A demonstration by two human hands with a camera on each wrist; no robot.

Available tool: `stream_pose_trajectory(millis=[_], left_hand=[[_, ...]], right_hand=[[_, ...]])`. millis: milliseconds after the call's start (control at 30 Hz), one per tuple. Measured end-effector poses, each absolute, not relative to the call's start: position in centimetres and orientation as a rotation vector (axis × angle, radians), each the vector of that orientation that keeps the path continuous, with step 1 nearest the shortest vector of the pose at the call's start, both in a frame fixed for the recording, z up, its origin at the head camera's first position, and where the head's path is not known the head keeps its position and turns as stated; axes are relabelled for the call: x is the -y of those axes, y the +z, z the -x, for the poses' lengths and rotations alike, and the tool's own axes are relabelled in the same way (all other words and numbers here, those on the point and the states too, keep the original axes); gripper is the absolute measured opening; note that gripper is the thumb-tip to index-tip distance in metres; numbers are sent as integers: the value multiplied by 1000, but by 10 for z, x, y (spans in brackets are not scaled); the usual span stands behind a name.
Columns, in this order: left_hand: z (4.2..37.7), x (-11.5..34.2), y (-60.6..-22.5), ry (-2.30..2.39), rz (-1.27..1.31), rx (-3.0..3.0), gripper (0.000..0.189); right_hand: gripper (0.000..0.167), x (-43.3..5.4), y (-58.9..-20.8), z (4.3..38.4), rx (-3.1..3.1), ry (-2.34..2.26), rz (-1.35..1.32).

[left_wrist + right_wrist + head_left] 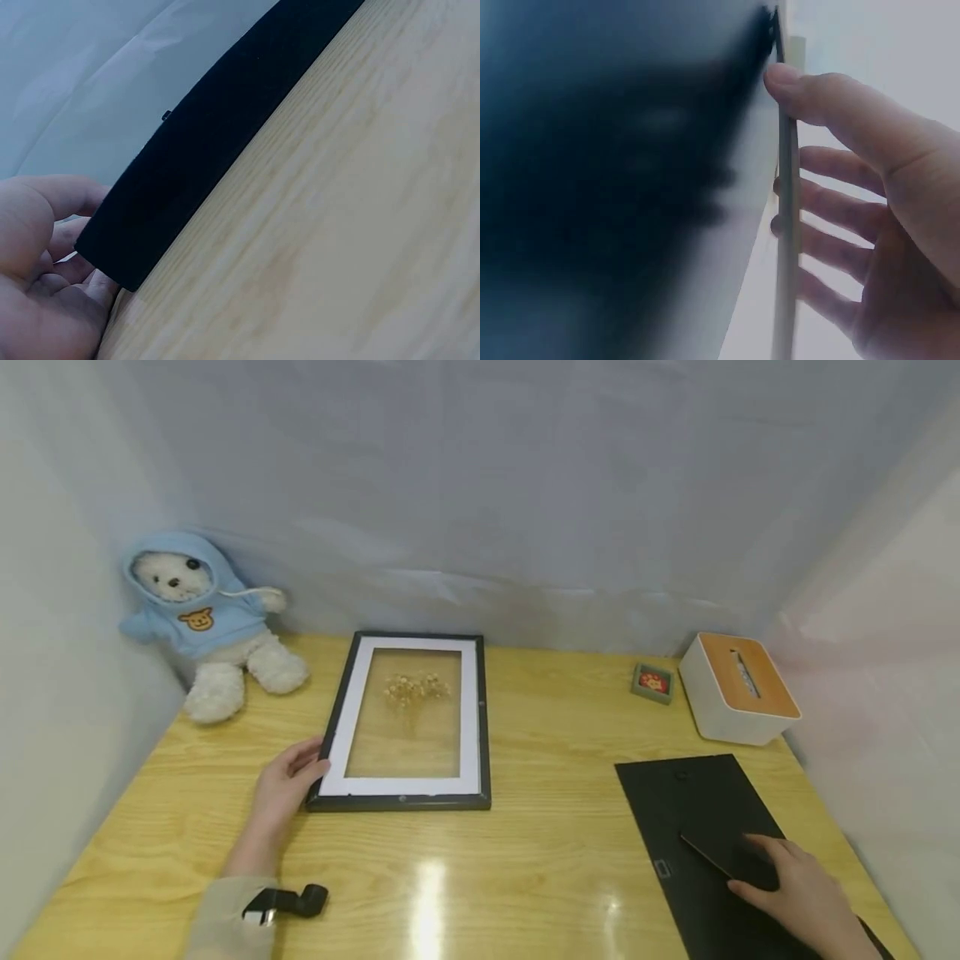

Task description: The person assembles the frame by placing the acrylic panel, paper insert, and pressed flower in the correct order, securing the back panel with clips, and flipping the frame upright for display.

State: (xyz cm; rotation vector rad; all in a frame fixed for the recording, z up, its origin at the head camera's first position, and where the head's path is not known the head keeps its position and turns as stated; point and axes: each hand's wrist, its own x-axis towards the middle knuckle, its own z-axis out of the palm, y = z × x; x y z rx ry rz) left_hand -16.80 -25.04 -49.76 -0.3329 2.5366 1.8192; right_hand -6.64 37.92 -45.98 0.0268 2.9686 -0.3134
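A black picture frame [486, 735] with a white mat and dried flowers [411, 689] behind its window lies left of the table's middle. My left hand [288, 781] grips its lower left edge, thumb on top; in the left wrist view, fingers curl at the end of the frame's dark side [187, 142]. To the right lies a black backing board [667, 793]. Above it my right hand [806, 889] holds its raised stand leg [705, 854]. In the right wrist view the leg [788, 225] shows edge-on, with the thumb on one side and fingers round the other.
A plush toy dog [217, 618] in a blue hoodie leans on the wall at back left. A white tissue box [738, 689] with a wooden lid stands at back right, next to a small green-framed square [652, 683]. Pale sheeting [480, 510] surrounds the wooden table [540, 852].
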Motion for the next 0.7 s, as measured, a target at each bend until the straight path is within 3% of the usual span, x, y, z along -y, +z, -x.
stream_pose_trajectory(millis=[300,700], left_hand=[[166,251,-497,1808,319,-2540,55],[166,252,-497,1800,295,-2561,55]], right_hand=[[61,-371,-467,64,-3090,-367,21],[53,-334,-464,74,-3202,-460,144]])
